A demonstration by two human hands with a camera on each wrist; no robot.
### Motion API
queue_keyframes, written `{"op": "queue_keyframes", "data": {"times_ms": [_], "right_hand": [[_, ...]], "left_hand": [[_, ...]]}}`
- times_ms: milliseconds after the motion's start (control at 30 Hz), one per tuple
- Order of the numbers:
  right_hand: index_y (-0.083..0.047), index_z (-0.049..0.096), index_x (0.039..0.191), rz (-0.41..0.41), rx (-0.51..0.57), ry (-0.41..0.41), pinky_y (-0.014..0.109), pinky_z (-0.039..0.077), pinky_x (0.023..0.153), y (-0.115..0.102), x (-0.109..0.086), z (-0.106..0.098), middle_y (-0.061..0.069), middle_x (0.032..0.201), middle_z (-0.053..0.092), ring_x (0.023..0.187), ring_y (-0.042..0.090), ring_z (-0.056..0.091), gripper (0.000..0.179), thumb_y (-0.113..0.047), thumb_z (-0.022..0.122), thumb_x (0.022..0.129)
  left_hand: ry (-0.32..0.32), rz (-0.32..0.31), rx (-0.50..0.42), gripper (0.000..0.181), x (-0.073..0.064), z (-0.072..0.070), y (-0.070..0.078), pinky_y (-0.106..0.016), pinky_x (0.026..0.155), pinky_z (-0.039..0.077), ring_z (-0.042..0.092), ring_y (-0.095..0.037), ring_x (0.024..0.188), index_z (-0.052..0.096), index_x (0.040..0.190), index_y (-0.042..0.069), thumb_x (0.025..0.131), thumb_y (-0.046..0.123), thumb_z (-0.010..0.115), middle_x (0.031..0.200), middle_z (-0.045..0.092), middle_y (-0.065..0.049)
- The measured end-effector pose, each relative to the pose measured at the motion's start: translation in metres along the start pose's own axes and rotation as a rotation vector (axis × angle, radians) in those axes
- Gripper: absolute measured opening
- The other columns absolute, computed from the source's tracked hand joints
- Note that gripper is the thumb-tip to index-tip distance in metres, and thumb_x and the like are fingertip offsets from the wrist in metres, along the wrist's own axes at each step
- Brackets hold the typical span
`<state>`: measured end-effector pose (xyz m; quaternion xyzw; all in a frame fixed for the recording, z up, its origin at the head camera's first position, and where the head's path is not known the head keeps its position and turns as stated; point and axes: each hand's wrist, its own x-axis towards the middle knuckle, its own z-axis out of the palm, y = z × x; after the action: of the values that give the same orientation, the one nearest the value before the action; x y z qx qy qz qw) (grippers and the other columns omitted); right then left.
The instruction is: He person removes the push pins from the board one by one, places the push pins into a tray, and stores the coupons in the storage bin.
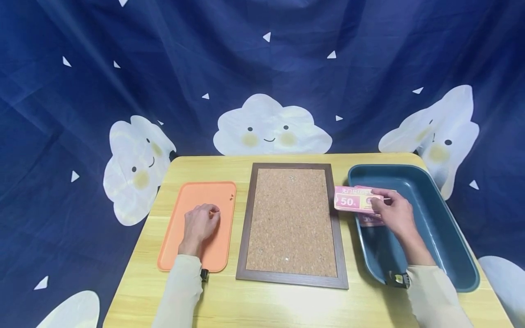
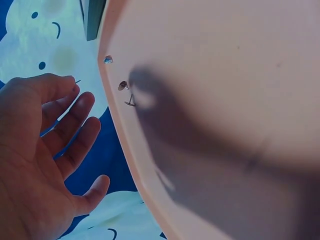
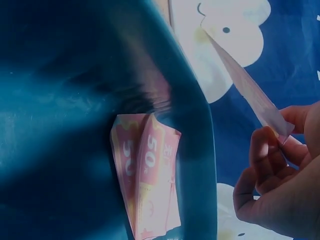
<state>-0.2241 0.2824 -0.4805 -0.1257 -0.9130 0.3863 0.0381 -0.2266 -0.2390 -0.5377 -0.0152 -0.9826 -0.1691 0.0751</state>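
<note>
My left hand (image 1: 201,223) is over the orange tray (image 1: 196,264). In the left wrist view, a thin pin point juts from between its thumb and forefinger, so it pinches a thumbtack (image 2: 77,82); the head is hidden by the fingers. A few loose thumbtacks (image 2: 131,102) lie near the tray's edge. My right hand (image 1: 395,212) pinches one end of a pink coupon (image 1: 347,201) marked 50, above the left rim of the blue-green basin (image 1: 449,246). More pink coupons (image 3: 155,185) lie in that basin, below the hand.
Between tray and basin lies a cork board (image 1: 291,218) in a dark brown frame, with a small white spot (image 1: 286,258) low on it. All stand on a light wooden table (image 1: 221,300). A blue curtain (image 1: 295,68) with clouds hangs behind.
</note>
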Motion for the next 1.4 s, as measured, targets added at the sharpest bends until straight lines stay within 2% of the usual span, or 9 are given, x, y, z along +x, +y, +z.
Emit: {"op": "queue_keyframes", "data": {"times_ms": [167,467,1067,1400], "right_hand": [[-0.009,0.065,0.124,0.028,0.004,0.026,0.015,0.041,0.060,0.002,0.001,-0.002,0.021,0.106,0.067,0.077,0.005,0.052,0.037,-0.025,0.061,0.091],[-0.009,0.063,0.127,0.057,-0.005,0.010,0.024,0.039,0.066,0.008,0.000,0.002,0.023,0.112,0.066,0.095,0.024,0.056,0.038,-0.025,0.058,0.092],[-0.010,0.061,0.130,0.135,0.035,0.067,0.026,0.037,0.069,0.017,0.009,0.000,0.022,0.119,0.062,0.097,0.024,0.054,0.039,-0.025,0.056,0.094],[-0.012,0.053,0.138,0.205,0.052,0.006,0.031,0.036,0.073,0.025,0.015,-0.004,0.024,0.131,0.054,0.111,0.034,0.051,0.044,-0.029,0.051,0.097]], "left_hand": [[-0.025,-0.011,-0.009,0.017,0.005,0.003,-0.003,-0.056,0.089,0.040,0.064,-0.027,0.093,0.071,0.103,0.017,0.092,0.028,0.064,0.101,0.072,-0.002],[-0.033,-0.047,-0.004,0.018,0.009,0.009,-0.015,-0.053,0.085,0.041,0.063,-0.026,0.092,0.071,0.104,0.018,0.094,0.029,0.061,0.100,0.072,-0.002],[-0.125,-0.106,-0.004,0.020,0.018,0.013,-0.019,-0.056,0.086,0.040,0.061,-0.031,0.106,0.068,0.108,0.018,0.096,0.030,0.058,0.107,0.070,-0.005],[-0.158,-0.116,-0.014,0.020,0.021,0.013,-0.019,-0.055,0.084,0.041,0.062,-0.031,0.105,0.067,0.109,0.018,0.096,0.029,0.057,0.109,0.069,-0.006]]}}
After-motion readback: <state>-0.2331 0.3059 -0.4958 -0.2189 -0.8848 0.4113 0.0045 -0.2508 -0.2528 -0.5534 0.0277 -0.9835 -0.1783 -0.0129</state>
